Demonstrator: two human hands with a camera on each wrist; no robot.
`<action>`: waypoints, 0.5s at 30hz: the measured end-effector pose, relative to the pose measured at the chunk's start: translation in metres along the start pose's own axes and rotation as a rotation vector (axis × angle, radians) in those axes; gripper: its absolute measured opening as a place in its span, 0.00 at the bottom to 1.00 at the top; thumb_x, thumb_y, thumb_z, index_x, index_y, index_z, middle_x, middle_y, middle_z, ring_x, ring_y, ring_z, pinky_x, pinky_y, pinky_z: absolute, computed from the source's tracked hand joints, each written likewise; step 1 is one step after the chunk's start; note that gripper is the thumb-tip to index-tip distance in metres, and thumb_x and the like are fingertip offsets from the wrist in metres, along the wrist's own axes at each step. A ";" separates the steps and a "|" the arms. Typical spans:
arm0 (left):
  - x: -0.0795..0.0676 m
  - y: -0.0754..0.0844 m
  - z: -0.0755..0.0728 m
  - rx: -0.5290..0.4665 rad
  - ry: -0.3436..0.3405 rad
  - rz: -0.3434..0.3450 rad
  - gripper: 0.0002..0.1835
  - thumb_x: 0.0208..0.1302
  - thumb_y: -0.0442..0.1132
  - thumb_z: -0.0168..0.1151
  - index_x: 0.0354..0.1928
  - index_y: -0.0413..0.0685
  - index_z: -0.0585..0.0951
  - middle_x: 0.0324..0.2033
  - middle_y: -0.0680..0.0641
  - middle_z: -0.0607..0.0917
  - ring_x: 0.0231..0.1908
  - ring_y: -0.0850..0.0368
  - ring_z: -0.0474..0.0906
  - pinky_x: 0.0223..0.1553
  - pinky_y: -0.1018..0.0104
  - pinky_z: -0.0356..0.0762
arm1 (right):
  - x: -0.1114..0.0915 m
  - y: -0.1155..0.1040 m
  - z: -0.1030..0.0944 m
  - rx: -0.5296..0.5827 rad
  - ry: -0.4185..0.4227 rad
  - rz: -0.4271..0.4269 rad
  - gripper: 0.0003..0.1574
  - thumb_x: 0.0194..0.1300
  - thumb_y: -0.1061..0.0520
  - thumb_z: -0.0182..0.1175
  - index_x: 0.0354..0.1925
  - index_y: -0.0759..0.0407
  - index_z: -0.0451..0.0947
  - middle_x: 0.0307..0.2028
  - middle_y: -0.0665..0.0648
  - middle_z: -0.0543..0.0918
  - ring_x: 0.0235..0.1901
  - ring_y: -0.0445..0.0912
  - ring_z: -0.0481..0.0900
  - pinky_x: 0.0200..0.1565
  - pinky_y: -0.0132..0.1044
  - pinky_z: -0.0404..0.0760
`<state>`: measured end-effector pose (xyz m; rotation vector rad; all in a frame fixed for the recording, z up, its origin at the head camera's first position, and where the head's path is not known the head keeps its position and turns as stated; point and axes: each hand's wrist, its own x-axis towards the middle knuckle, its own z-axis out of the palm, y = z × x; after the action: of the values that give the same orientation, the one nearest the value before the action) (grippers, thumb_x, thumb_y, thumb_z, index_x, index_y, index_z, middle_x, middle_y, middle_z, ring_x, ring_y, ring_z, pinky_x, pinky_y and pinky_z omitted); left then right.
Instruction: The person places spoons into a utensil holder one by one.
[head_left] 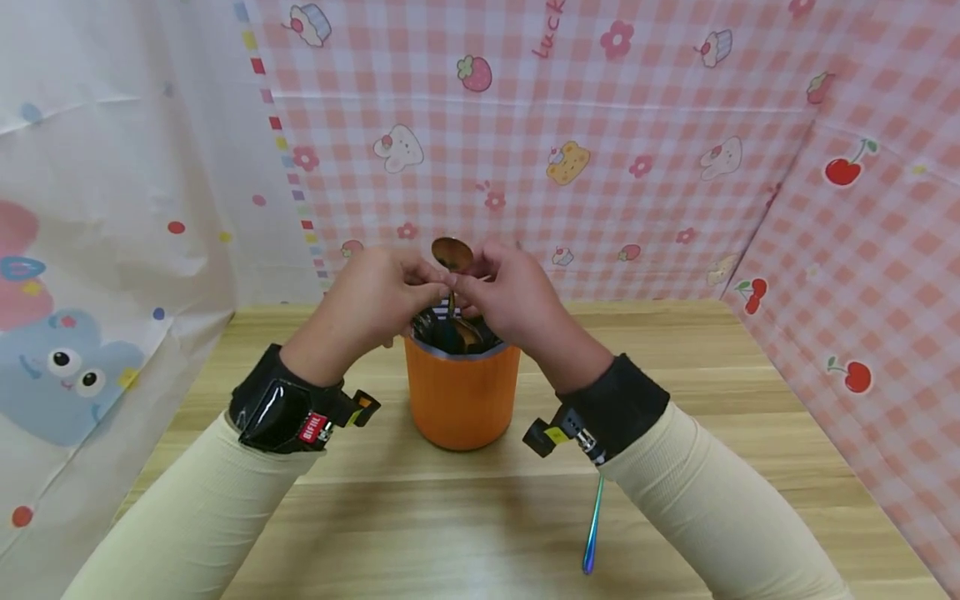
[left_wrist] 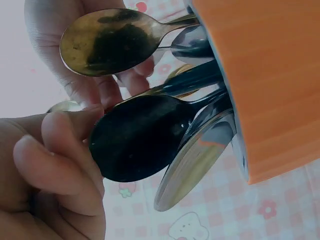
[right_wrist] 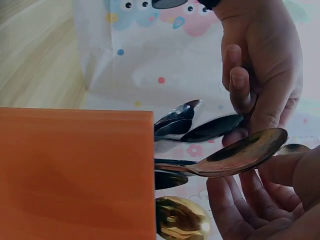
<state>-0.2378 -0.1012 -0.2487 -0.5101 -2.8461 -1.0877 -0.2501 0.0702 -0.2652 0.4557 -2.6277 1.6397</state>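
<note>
Both hands meet over an orange canister (head_left: 462, 396) packed with spoons, bowls up. Between their fingertips, my left hand (head_left: 386, 287) and right hand (head_left: 510, 287) pinch a gold spoon (head_left: 452, 252) below its bowl. In the right wrist view, that bowl peeks out behind the right thumb, its handle mostly hidden. Close beside the left fingers is a black spoon (left_wrist: 140, 137), with a silver spoon (left_wrist: 197, 160) below it. Another gold-toned spoon (right_wrist: 245, 152) stands in front of the right fingers, and a shiny gold spoon (right_wrist: 182, 218) sits lower at the canister's rim.
On the wood-grain table (head_left: 360, 533), a utensil with a blue iridescent handle (head_left: 592, 533) lies near the right forearm, which covers its other end. Pink checked cloth (head_left: 525, 150) hangs behind and at the right; a white printed cloth (head_left: 112, 208) hangs at the left.
</note>
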 end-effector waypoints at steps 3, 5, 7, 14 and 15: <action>-0.002 0.001 -0.001 0.003 -0.021 -0.016 0.08 0.68 0.44 0.63 0.38 0.49 0.85 0.32 0.48 0.87 0.17 0.52 0.77 0.15 0.62 0.78 | 0.000 0.000 0.000 -0.025 -0.010 0.046 0.09 0.69 0.55 0.62 0.45 0.56 0.77 0.42 0.56 0.82 0.37 0.48 0.83 0.39 0.40 0.84; -0.003 0.002 -0.001 -0.007 -0.031 -0.019 0.08 0.68 0.45 0.63 0.38 0.49 0.85 0.32 0.47 0.87 0.18 0.51 0.77 0.16 0.61 0.78 | -0.001 0.000 -0.001 -0.041 -0.014 0.070 0.09 0.68 0.54 0.63 0.45 0.54 0.78 0.44 0.54 0.82 0.37 0.48 0.83 0.40 0.41 0.84; -0.004 0.004 -0.001 -0.024 -0.028 -0.017 0.09 0.68 0.45 0.63 0.39 0.49 0.85 0.32 0.46 0.87 0.19 0.49 0.78 0.17 0.61 0.79 | -0.003 -0.001 -0.004 -0.057 -0.011 0.077 0.10 0.67 0.53 0.63 0.45 0.52 0.78 0.45 0.53 0.82 0.38 0.48 0.83 0.41 0.42 0.83; -0.010 0.013 0.003 -0.108 -0.006 0.031 0.07 0.67 0.42 0.64 0.39 0.48 0.86 0.33 0.45 0.87 0.24 0.51 0.82 0.23 0.62 0.82 | -0.009 -0.008 -0.017 -0.026 0.038 0.018 0.11 0.66 0.52 0.65 0.44 0.55 0.78 0.42 0.54 0.83 0.40 0.47 0.81 0.42 0.46 0.84; -0.012 0.015 0.004 -0.119 -0.006 0.050 0.07 0.67 0.42 0.64 0.39 0.47 0.86 0.33 0.45 0.87 0.24 0.52 0.82 0.24 0.62 0.82 | -0.011 -0.008 -0.019 -0.025 0.042 0.012 0.11 0.66 0.52 0.64 0.44 0.55 0.78 0.42 0.54 0.83 0.40 0.47 0.81 0.42 0.47 0.84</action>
<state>-0.2219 -0.0914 -0.2445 -0.5900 -2.7688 -1.2545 -0.2406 0.0862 -0.2510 0.4018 -2.6227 1.5992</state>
